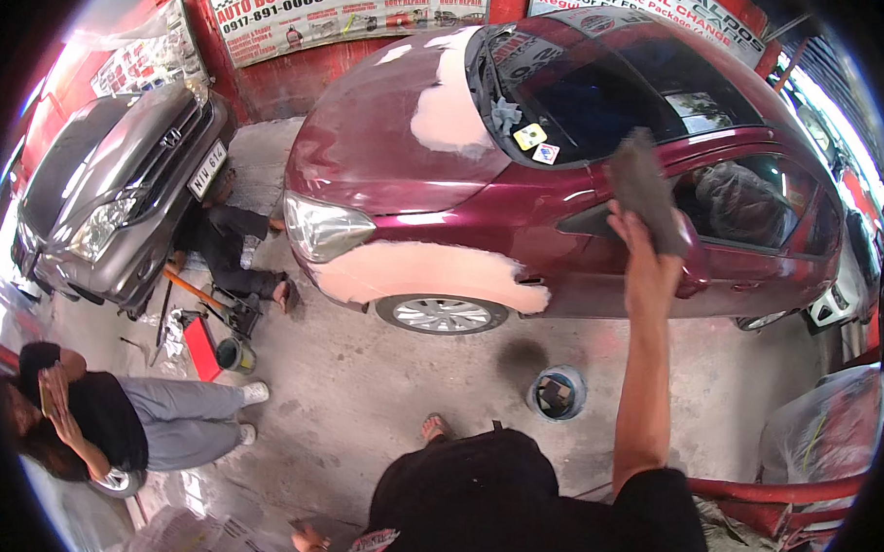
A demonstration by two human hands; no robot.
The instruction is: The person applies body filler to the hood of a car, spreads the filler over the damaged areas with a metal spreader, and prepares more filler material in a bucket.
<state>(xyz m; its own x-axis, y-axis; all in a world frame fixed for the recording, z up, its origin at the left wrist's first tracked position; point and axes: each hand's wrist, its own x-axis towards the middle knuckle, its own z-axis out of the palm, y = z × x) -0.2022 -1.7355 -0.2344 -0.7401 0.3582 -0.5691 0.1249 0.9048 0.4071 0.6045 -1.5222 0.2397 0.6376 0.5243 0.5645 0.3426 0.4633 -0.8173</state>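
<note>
My right hand (645, 268) is raised at the end of my outstretched arm. It grips the lower end of a dark grey, flat oblong block (642, 176); its exact kind is unclear. The block stands on end in front of the maroon car (522, 206), covering part of its side mirror and windshield edge. I cannot tell whether it touches the car. Pale pink patches (432, 273) cover the front fender and part of the hood. Low at the bottom edge, my left hand (309, 542) hangs beside my body, fingers partly visible and apart, with nothing seen in it.
On the floor stands a bucket (558, 393) with dark pieces inside. A grey car (124, 187) is at left, with a person (234, 244) low beside it, near a red box (202, 349). Another person (97, 410) stands nearer. A red bar (785, 490) runs at lower right.
</note>
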